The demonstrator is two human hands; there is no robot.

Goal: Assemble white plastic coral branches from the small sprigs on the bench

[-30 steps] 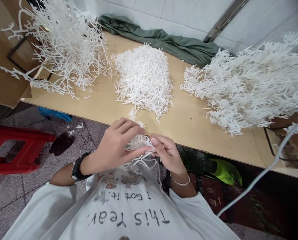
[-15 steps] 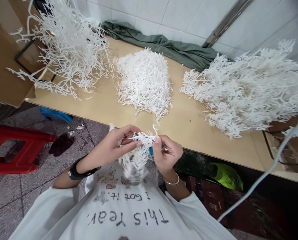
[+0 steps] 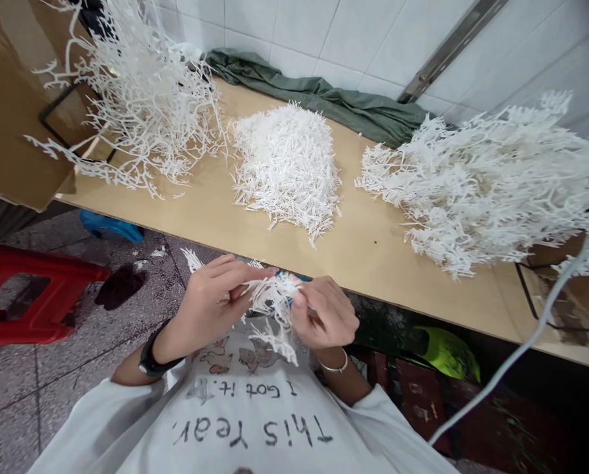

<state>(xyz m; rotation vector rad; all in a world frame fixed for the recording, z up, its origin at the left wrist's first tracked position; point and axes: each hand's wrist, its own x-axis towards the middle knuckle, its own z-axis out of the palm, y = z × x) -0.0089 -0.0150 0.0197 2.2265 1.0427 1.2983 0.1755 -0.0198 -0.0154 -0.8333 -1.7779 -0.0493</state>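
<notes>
A white plastic branch piece point(image 3: 269, 303) with many thin twigs is held between both hands just in front of my chest, below the table's front edge. My left hand point(image 3: 210, 303) pinches its left side with the fingertips. My right hand point(image 3: 324, 316) grips its right side, and a bit of blue shows under the thumb. Twigs hang down over my white shirt.
A tan table point(image 3: 368, 243) carries a middle heap of small white twigs point(image 3: 287, 164), a tangle of large white branches point(image 3: 141, 105) at left and another pile point(image 3: 492, 178) at right. A green cloth point(image 3: 324, 99) lies by the tiled wall. A red stool point(image 3: 32, 296) stands at left.
The branch piece has been turned and pulled about between my hands, which have drawn slightly lower and closer to my chest. The camera view has tilted a little.
</notes>
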